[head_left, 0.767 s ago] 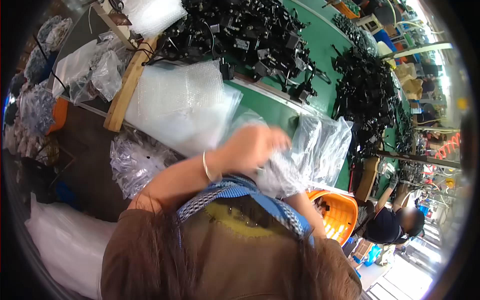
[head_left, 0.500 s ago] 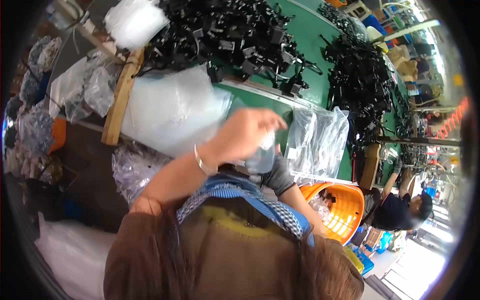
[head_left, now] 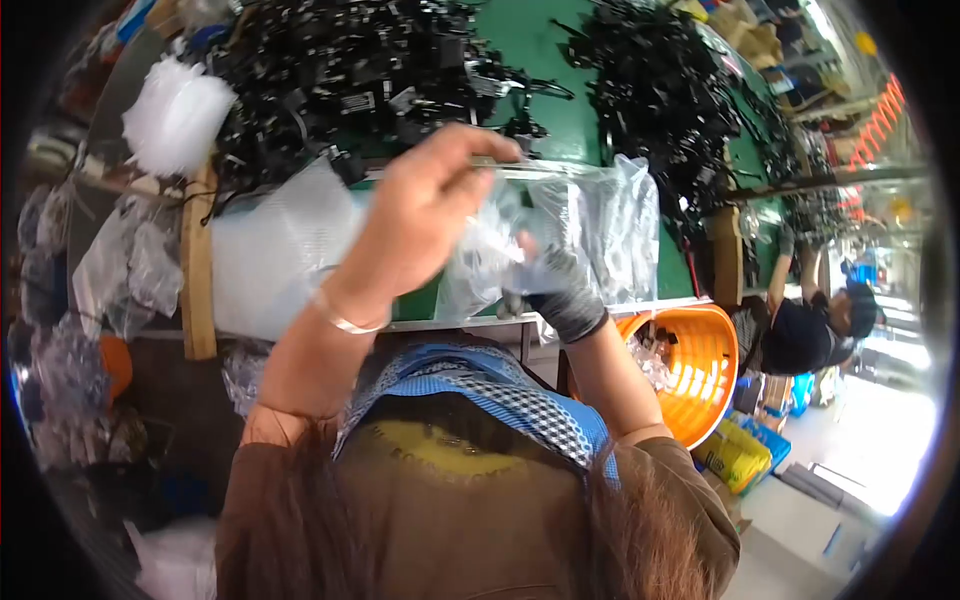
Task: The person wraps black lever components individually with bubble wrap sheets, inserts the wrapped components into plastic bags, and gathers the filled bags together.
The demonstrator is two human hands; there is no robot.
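Bag of clear, crinkled plastic (head_left: 472,275), centre of the frame, below the left hand's fingertips and just left of the gloved fingers. Left hand (head_left: 415,215), bare, pale bangle at wrist: index finger extended above the bent thumb; whether plastic is pinched, cannot tell. Right hand (head_left: 565,295), dark grey glove: fingers curled, blurred; grip, cannot tell. Flat transparent plastic bags (head_left: 625,235), right of centre. Tangled black plastic parts (head_left: 350,100), upper left. Round orange plastic basket (head_left: 712,375), lower right.
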